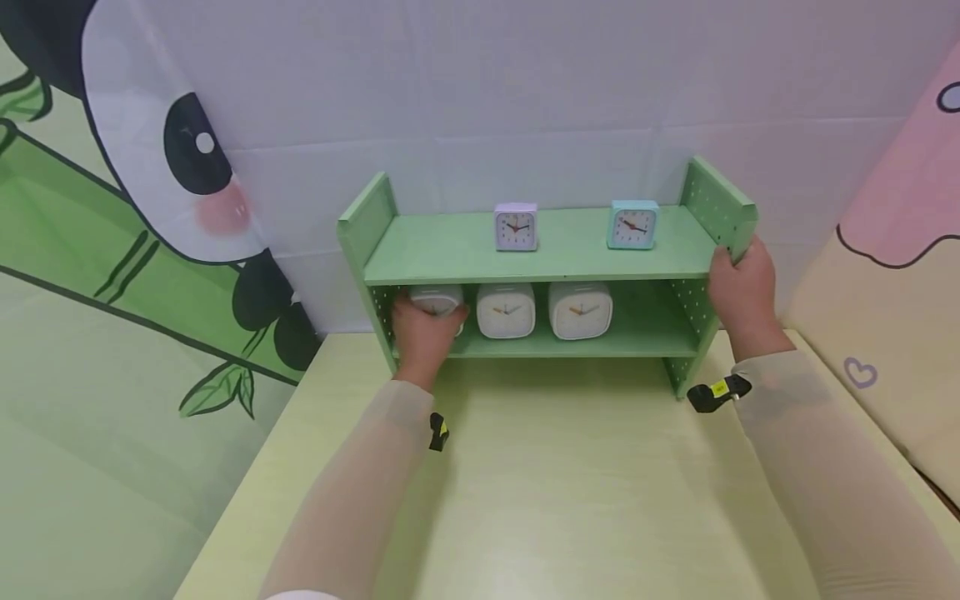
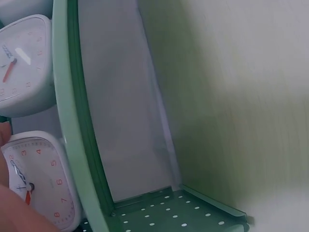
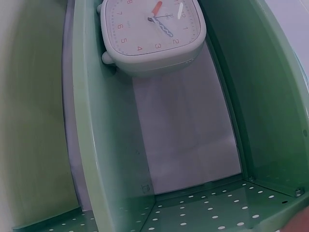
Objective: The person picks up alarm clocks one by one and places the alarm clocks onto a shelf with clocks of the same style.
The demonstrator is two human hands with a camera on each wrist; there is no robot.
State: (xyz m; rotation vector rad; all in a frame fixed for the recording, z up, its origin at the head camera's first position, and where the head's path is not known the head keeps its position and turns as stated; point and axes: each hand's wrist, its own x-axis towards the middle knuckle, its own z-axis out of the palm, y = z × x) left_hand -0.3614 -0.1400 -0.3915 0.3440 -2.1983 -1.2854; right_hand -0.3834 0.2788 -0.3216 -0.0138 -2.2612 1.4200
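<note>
A green two-tier shelf stands on the table. On its lower tier my left hand holds the leftmost white alarm clock, its fingers over the top and side of the clock. To the right on that tier are a middle white clock and another white clock. My right hand grips the front edge of the shelf's right side panel, thumb on the inner side. The outer fingers are hidden behind the panel.
Up on the top tier sit a small purple clock and a small blue clock. The pale table extends in front of the shelf. A cartoon-printed cloth hangs behind it.
</note>
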